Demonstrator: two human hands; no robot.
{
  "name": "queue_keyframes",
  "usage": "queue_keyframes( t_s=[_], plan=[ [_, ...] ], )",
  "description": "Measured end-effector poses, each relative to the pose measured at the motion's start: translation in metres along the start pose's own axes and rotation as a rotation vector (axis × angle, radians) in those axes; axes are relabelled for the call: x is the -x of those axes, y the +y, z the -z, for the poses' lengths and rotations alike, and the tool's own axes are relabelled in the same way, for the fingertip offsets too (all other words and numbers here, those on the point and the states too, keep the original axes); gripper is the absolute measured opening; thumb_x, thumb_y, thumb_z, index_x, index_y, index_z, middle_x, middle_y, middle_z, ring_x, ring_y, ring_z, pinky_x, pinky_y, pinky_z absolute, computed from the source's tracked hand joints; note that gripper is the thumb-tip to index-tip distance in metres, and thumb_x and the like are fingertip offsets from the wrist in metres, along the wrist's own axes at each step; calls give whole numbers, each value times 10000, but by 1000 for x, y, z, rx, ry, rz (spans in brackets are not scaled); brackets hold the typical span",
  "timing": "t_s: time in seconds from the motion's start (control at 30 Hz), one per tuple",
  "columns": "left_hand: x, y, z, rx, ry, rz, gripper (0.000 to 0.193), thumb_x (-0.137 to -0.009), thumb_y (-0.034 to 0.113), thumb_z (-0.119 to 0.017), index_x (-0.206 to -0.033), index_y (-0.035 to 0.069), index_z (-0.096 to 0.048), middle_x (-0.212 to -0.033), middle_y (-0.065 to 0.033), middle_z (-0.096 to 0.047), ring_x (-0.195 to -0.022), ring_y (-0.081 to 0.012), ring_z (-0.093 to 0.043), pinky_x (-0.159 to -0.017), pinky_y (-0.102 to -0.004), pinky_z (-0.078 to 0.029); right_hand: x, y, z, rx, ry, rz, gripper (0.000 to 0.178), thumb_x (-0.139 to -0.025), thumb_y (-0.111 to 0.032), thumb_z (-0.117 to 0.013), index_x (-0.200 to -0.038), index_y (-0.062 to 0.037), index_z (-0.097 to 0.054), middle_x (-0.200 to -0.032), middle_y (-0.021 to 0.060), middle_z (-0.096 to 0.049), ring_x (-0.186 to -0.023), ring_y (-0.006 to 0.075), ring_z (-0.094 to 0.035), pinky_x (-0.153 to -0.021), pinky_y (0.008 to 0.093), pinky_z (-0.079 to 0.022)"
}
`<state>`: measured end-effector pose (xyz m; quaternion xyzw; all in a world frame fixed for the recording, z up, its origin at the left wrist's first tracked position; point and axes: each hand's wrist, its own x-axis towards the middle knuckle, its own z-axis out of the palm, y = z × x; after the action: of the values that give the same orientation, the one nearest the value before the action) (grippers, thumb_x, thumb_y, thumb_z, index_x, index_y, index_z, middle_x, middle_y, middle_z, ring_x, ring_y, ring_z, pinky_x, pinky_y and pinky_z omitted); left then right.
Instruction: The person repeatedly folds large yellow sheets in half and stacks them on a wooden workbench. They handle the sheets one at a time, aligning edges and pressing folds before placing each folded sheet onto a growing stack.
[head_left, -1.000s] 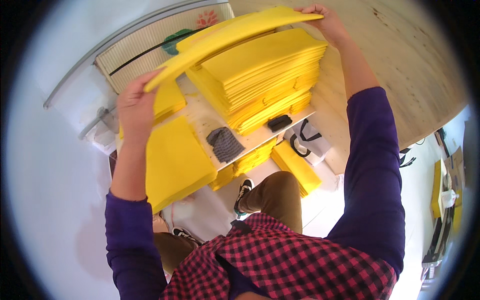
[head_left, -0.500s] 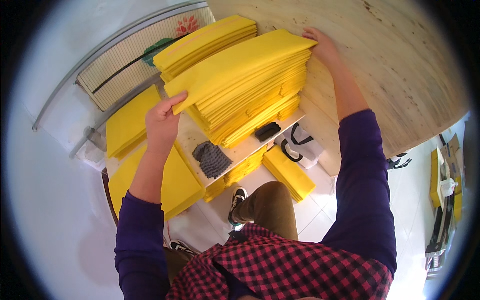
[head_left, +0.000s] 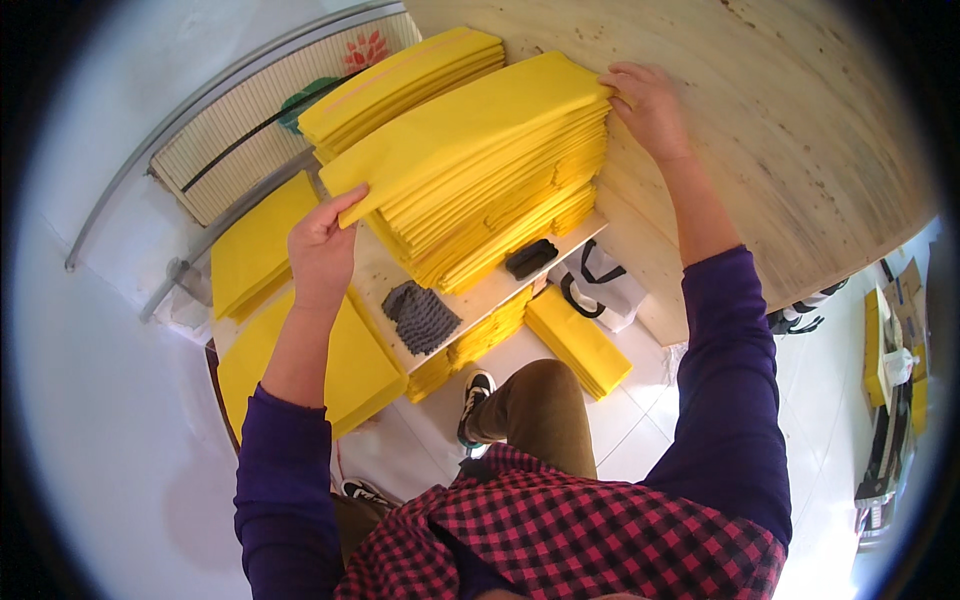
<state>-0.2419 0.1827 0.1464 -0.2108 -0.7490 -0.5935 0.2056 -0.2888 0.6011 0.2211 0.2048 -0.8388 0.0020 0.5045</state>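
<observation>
A tall stack of flat-folded yellow cloth-like sheets stands on a pale shelf, its layered edges facing me. Across the top lies one folded yellow sheet. My left hand pinches its near left corner, thumb on top and the other fingers beneath. At its far right corner, my right hand has fingers and thumb closed around the edge. Behind is a second yellow stack. In front of the tall stack, a crumpled grey knitted cloth and a small black object rest on the shelf.
More yellow bundles lie to the left and on the tiled floor, the latter beside a white bag with black handles. A wooden panel rises close behind my right hand. A slatted panel stands at the back left.
My right hand has turned slightly, its wrist lower and its thumb now showing by the sheet's corner. The left hand keeps its pinch. The whole view has shifted a little.
</observation>
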Motion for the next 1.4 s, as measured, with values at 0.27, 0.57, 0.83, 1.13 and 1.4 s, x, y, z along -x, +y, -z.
queue_keyframes(
  t_s=[0.27, 0.57, 0.83, 1.13, 1.4],
  plan=[
    [-1, 8, -1, -70, 34, 26, 297, -840, -108, -515, -1078, 1, -657, -1040, -44, -656, -938, -96, -596, -842, -202, -446, -18, -31, 15, 3, -252, -32, 293, -760, -94, -643, -1050, -135, -628, -1065, 25, -640, -918, 267, -606, -754, 354, -497],
    [-6, 8, 0, -35, 53, 90, 316, -838, -102, -524, -1098, 18, -658, -931, 15, -627, -750, -32, -514, -668, -164, -408, -33, -30, 9, -138, -405, -43, 317, -766, -80, -655, -1080, -118, -627, -984, 63, -666, -875, 261, -621, -740, 356, -493],
    [-12, -3, -3, 30, 84, 41, 305, -833, -80, -552, -1093, 31, -666, -831, 49, -582, -633, -6, -405, -556, -156, -344, -45, -21, 11, -205, -454, -12, 190, -797, -133, -614, -979, -87, -646, -880, 128, -661, -818, 330, -620, -713, 408, -491],
    [-16, 2, -5, -34, 107, 57, 305, -834, -68, -563, -1104, 35, -663, -822, 55, -591, -633, -4, -418, -557, -152, -342, -53, -32, 9, 45, -400, -13, 138, -834, -125, -559, -961, -72, -552, -914, 139, -623, -843, 366, -578, -696, 444, -464],
    [-26, -9, -20, 9, 90, -282, 363, -793, -148, -519, -1067, 39, -667, -1114, -90, -647, -1035, -135, -595, -886, -219, -442, -29, -21, -16, -94, -126, -109, 130, -855, -94, -504, -979, -67, -534, -955, 162, -613, -900, 392, -565, -741, 441, -466]
  ],
)
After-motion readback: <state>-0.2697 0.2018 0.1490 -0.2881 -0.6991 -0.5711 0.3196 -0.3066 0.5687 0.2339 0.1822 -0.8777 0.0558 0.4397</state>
